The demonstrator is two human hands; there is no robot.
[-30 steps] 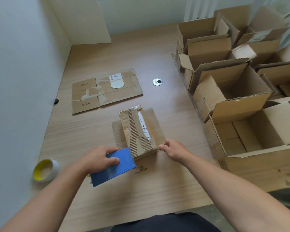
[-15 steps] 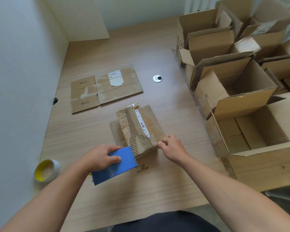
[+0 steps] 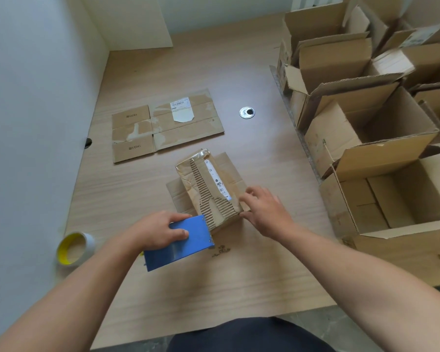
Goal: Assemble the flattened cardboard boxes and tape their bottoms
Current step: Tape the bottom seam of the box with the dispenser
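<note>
Our right hand (image 3: 262,212) has let go of the near right corner it was pinching. It now hovers by the right edge of the small box (image 3: 208,189), its fingers (image 3: 252,193) loosely spread and holding nothing; whether they touch the cardboard we cannot tell. Our left hand (image 3: 158,231) has barely shifted, its fingers (image 3: 181,233) curled round the blue tape dispenser (image 3: 181,242).

The small box lies bottom-up on the worktop (image 3: 214,288), just ahead of both hands. Its long axis runs away from us, leaning a little left. The dispenser's toothed edge meets the box's near left end, so we judge the left hand better placed for the next pull along that axis, with the right free to steady the side.

We count one box in work, one flattened box (image 3: 163,125) farther off to the left, one roll of tape (image 3: 73,247) and one dispenser. At least five open boxes (image 3: 366,118) stand at the right, and the row runs out of view.
</note>
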